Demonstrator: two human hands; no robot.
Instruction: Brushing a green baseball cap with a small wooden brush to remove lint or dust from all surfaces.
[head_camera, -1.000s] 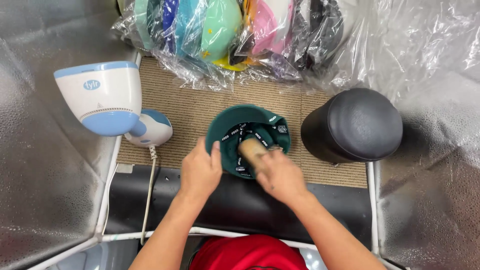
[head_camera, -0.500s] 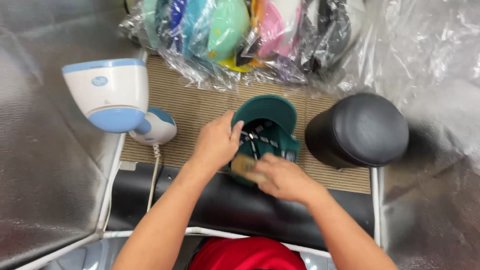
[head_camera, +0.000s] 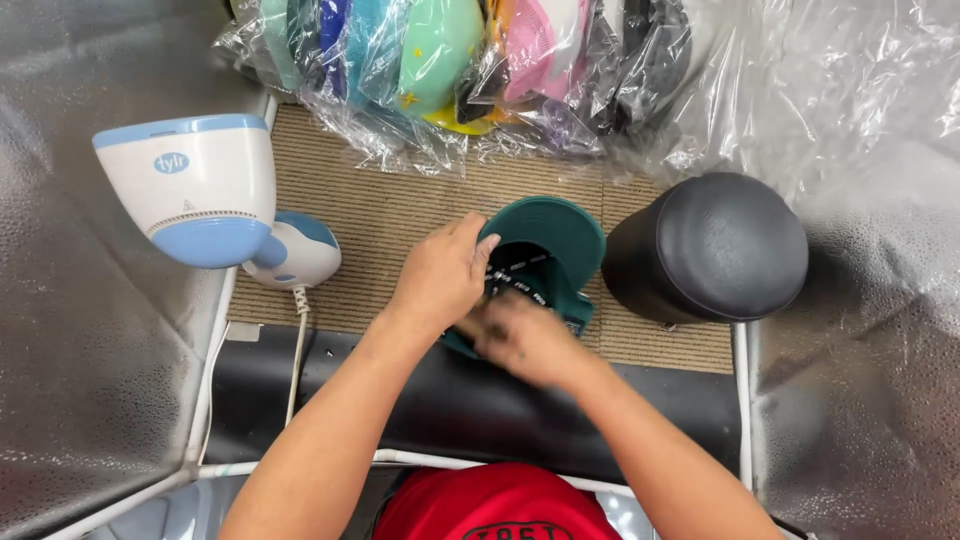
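Bright, even light from above; glare on the clear crinkled plastic wrapping (head_camera: 850, 90); the right hand (head_camera: 525, 340) is motion-blurred; soft shadow under the black domed form (head_camera: 715, 245)

Dark green cap (head_camera: 556, 240) lies upside down (inside showing) on woven mat (head_camera: 380, 215).

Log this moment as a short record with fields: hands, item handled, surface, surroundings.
left hand: left hand rests on the upturned green cap, fingers at its opening
right hand: right hand is blurred, at the cap's near edge; grip cannot be told
surface: striped tan mat
left of cap: white and blue appliance with a cord
right of cap: black rounded form
behind: caps in clear plastic bags
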